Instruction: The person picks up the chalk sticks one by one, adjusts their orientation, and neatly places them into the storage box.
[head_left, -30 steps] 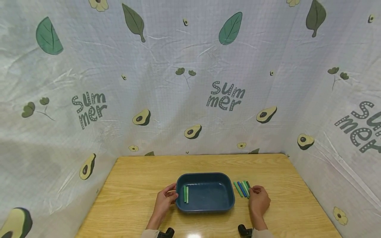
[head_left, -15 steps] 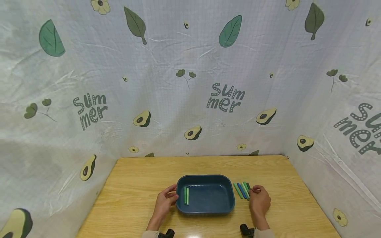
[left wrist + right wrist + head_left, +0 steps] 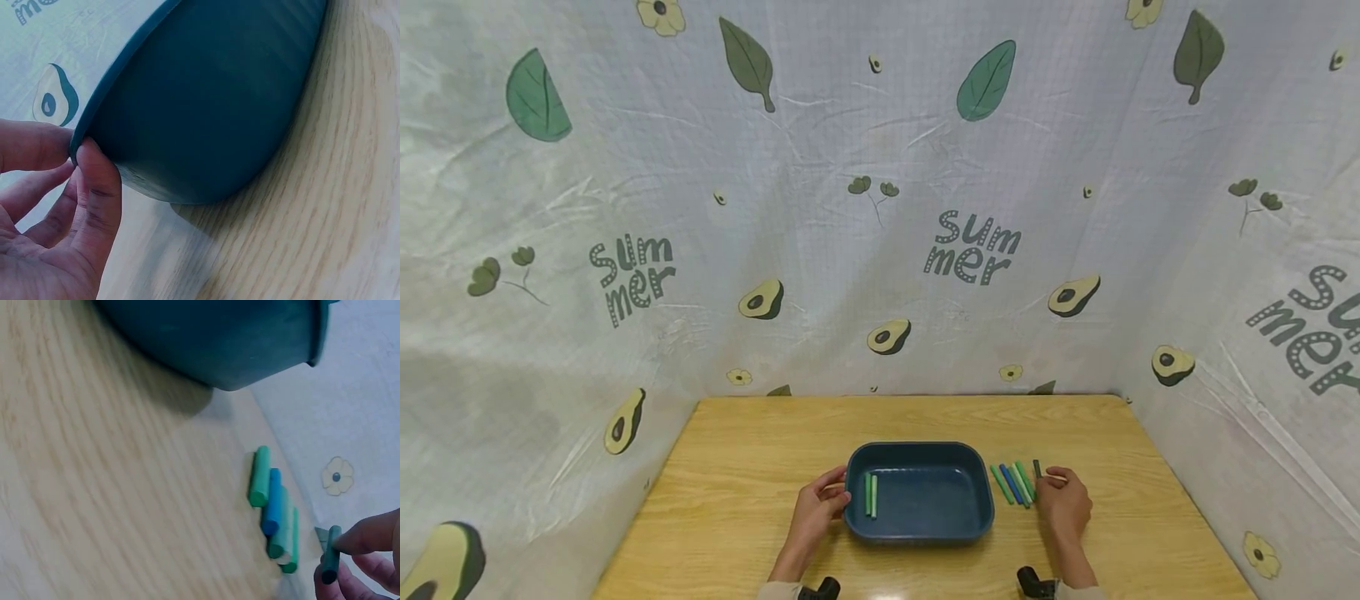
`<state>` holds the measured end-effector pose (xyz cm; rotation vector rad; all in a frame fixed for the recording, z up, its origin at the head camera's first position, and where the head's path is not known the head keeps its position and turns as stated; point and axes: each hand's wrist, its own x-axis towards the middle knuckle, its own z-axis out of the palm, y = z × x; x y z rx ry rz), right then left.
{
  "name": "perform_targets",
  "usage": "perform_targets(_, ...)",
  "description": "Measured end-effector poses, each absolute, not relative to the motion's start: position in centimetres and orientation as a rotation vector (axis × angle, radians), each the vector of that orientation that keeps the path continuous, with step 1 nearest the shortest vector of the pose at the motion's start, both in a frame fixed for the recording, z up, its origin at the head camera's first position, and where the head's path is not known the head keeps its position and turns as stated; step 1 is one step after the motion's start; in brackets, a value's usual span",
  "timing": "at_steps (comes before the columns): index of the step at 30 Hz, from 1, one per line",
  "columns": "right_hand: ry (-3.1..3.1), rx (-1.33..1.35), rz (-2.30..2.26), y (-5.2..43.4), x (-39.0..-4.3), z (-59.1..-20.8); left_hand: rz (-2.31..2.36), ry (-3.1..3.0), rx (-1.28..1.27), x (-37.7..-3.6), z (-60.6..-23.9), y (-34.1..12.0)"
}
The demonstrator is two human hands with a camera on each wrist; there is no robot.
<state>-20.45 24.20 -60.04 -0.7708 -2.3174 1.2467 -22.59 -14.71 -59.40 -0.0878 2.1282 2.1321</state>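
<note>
A dark blue tray (image 3: 977, 479) sits on the wooden table, with two green sticks (image 3: 870, 493) lying at its left end. My left hand (image 3: 820, 503) pinches the tray's left rim (image 3: 100, 112) between thumb and fingers. Right of the tray lies a row of several green and blue sticks (image 3: 1013, 482) (image 3: 274, 509). My right hand (image 3: 1060, 500) pinches a dark green stick (image 3: 330, 554) (image 3: 1037, 468), lifted just off the table beside the row.
The wooden table (image 3: 760, 450) is walled on three sides by a white printed cloth (image 3: 880, 208) with avocados and leaves. Bare wood lies behind the tray and to both sides.
My right hand has drawn the dark green stick out of the row and raised it slightly to the right. The left hand stays on the tray rim.
</note>
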Motion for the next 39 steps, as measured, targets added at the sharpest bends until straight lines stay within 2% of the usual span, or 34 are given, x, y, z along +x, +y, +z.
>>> perform_targets(6, -2.350, -0.779, 1.347, 25.0, -20.3, -59.4, 2.122, 2.129, -0.077, -22.5, -59.1, -14.6)
perform_targets(17, -2.304, -0.586, 2.021, 26.8, -20.2, -58.1, 2.158, 2.106, -0.022, -22.7, -58.8, -14.6)
perform_targets(30, -2.338, -0.392, 2.181, 26.6, -20.3, -56.0, 2.131, 2.116, -0.045, -22.6, -59.5, -14.7)
perform_targets(39, -2.159, -0.293, 2.373, 24.8, -20.9, -55.0, 2.121, 2.133, -0.054, -22.5, -59.2, -14.8)
